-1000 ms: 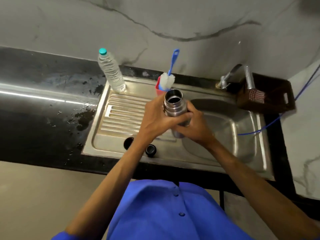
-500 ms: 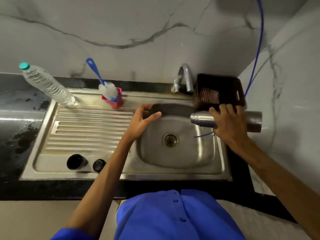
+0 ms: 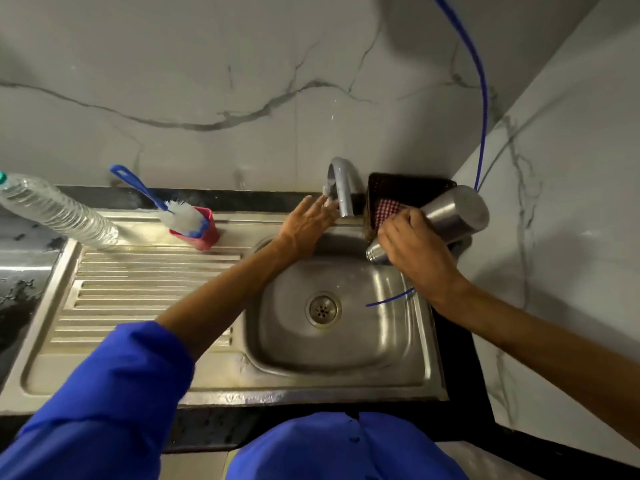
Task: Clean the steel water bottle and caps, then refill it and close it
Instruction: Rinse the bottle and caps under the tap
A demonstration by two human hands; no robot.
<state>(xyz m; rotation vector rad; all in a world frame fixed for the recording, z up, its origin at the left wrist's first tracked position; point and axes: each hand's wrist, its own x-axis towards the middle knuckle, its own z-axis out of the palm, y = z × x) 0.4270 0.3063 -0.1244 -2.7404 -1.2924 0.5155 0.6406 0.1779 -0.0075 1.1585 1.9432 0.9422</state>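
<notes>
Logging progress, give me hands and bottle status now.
Left hand open, reaching at tap. Right hand grips steel bottle, mouth tilted down over sink. Nothing blocking.

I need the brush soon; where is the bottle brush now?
In the head view, the bottle brush stands in a red cup at the sink's back edge, left of the tap.

The right hand (image 3: 420, 252) grips a cylindrical steel water bottle (image 3: 450, 218), tilted mouth-down over the stainless steel sink (image 3: 346, 344). The left hand (image 3: 306, 225), fingers straight, reaches to the grey curved tap (image 3: 343, 188). A clear plastic bottle (image 3: 55, 211) and a blue-handled white brush (image 3: 173, 211) in a red cup (image 3: 202, 233) stand on the drainboard.
</notes>
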